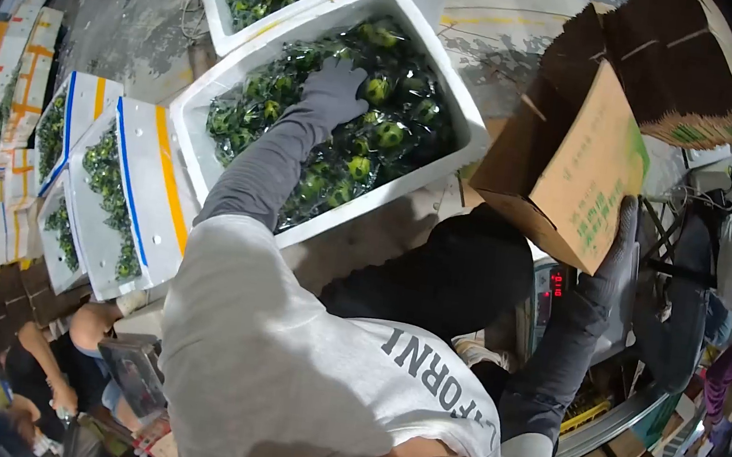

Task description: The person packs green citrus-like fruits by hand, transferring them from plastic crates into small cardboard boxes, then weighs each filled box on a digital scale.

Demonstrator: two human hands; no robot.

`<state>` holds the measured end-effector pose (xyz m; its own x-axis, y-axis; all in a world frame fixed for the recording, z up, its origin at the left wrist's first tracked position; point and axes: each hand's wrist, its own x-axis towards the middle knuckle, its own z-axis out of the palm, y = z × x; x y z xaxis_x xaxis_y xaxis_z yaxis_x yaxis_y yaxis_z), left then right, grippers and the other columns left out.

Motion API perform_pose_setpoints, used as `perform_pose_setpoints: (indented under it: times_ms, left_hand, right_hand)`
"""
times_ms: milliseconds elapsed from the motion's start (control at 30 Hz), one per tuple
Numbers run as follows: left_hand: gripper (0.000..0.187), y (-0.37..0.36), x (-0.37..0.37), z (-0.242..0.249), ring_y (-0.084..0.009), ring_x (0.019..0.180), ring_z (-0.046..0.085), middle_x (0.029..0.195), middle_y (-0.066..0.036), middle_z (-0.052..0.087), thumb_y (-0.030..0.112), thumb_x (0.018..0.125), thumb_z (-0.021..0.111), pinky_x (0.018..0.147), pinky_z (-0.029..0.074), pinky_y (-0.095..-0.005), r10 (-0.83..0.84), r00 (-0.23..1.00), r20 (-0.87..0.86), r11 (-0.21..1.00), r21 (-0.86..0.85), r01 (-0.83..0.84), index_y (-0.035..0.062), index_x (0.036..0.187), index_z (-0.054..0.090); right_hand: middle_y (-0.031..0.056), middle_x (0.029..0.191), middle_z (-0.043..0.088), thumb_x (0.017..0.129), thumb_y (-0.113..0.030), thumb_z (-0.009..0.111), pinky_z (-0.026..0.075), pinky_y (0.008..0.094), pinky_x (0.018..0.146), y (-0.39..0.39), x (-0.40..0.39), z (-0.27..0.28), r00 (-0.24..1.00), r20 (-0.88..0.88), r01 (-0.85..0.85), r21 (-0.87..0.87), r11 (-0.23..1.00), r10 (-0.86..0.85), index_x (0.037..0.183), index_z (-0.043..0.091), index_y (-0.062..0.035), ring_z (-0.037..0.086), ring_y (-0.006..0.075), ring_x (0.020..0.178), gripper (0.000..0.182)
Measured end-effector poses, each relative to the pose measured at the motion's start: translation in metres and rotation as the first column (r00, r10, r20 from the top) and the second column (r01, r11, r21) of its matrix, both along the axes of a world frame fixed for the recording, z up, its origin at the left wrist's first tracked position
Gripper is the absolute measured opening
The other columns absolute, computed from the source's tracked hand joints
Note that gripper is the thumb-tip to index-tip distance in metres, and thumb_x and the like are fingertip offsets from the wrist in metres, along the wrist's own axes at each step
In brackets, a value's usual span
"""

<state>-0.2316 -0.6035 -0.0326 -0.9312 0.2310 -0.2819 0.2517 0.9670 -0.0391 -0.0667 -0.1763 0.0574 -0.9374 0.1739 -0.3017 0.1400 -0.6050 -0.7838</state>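
My left hand (333, 87), in a grey glove and a long grey sleeve, reaches into a white foam box (466, 118). It lies with fingers spread on green round fruits (387, 135) that are packed in clear plastic. My right hand (613, 259), also gloved, grips the lower edge of a brown cardboard box (573, 176) with green print. The box is tilted and held up at the right, above a scale with red digits (556, 284).
A second foam box of green fruits (223, 15) stands behind the first. More foam boxes with blue and orange stripes (146, 192) lean at the left. Folded cardboard boxes (677, 75) are stacked upper right. Another person (49, 354) crouches at lower left.
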Motion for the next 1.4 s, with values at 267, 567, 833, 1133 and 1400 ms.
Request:
perform_pose_setpoints:
  times_ms: [267, 567, 833, 1133, 1400]
  left_hand:
    - [0.038, -0.055, 0.072, 0.042, -0.0297, 0.102, 0.051, 0.107, -0.007, 0.053, 0.017, 0.070, 0.061, 0.080, 0.050, -0.0401, -0.081, 0.956, -0.283, 0.932, 0.317, 0.173, 0.0134, 0.108, 0.057]
    - [0.063, -0.091, 0.135, 0.043, -0.0377, 0.124, 0.041, 0.132, -0.018, 0.045, 0.032, 0.080, 0.066, 0.106, 0.032, -0.0368, 0.417, 0.838, -0.353, 0.783, 0.607, -0.134, 0.0113, 0.135, 0.042]
    - [0.061, -0.109, 0.059, -0.076, -0.0260, 0.120, 0.048, 0.133, -0.013, 0.049, 0.047, 0.097, 0.039, 0.104, 0.036, -0.0337, 0.392, 0.840, 0.375, -0.073, 0.923, -0.378, 0.0032, 0.139, 0.038]
    - [0.047, 0.026, 0.050, 0.076, -0.0173, 0.108, 0.054, 0.120, -0.007, 0.055, 0.040, 0.098, 0.043, 0.090, 0.047, -0.0313, 0.067, 0.866, 0.495, -0.810, 0.534, -0.242, 0.0051, 0.129, 0.047]
    - [0.042, -0.020, 0.095, 0.176, -0.0288, 0.112, 0.055, 0.125, -0.018, 0.054, 0.020, 0.092, 0.055, 0.092, 0.045, -0.0370, 0.224, 0.964, 0.143, -0.167, 0.980, -0.107, 0.0009, 0.129, 0.051]
  right_hand:
    - [0.0080, 0.107, 0.061, 0.088, -0.033, 0.062, 0.051, 0.0270, 0.077, -0.110, -0.107, 0.023, 0.907, 0.080, -0.417, 0.309, 0.855, 0.413, 0.124, 0.051, -0.0005, 0.061, 0.0137, 0.091, 0.049]
    - [0.0110, 0.109, 0.060, 0.085, -0.028, 0.067, 0.054, 0.0329, 0.079, -0.248, -0.153, -0.024, 0.626, 0.241, -0.771, 0.051, 0.634, 0.742, 0.126, 0.044, -0.0015, 0.063, 0.0195, 0.094, 0.054]
    - [0.0085, 0.105, 0.063, 0.087, -0.031, 0.064, 0.053, 0.0283, 0.078, -0.249, -0.153, -0.060, 0.588, 0.228, -0.776, -0.111, 0.620, 0.776, 0.123, 0.050, -0.0037, 0.064, 0.0172, 0.091, 0.047]
    - [0.0099, 0.108, 0.063, 0.090, -0.025, 0.061, 0.055, 0.0299, 0.076, -0.202, -0.147, -0.087, 0.814, 0.066, -0.546, -0.253, 0.798, 0.578, 0.124, 0.053, -0.0045, 0.065, 0.0193, 0.090, 0.040]
    - [0.0125, 0.113, 0.062, 0.095, -0.033, 0.050, 0.055, 0.0351, 0.082, -0.150, -0.136, -0.111, 0.933, -0.126, -0.361, -0.332, 0.872, 0.338, 0.126, 0.050, -0.0034, 0.063, 0.0225, 0.098, 0.043]
